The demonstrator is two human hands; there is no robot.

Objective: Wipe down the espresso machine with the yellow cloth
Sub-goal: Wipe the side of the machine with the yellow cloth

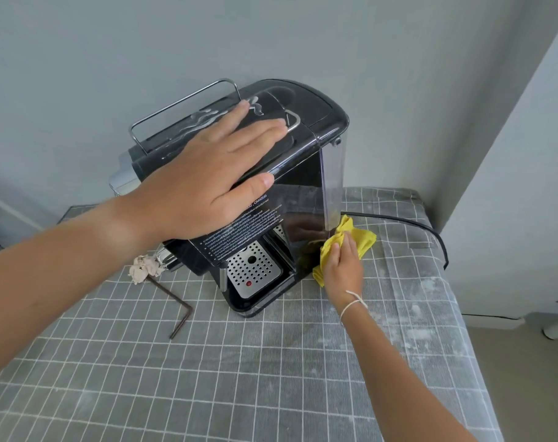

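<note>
Yellow crumpled cloth (pixel 341 247), bunched in the grasping right hand (pixel 343 269), presses against the lower right side of the glossy black espresso machine (pixel 303 173) on the grey checked surface (pixel 239 362), while the left hand (pixel 204 173) lies flat, fingers straight, on its top.

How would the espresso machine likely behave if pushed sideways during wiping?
The espresso machine is tall on a narrow base, so it may tip or slide on the tablecloth. The left hand resting flat on top probably steadies it. The glossy side beside the yellow cloth looks slippery.
</note>
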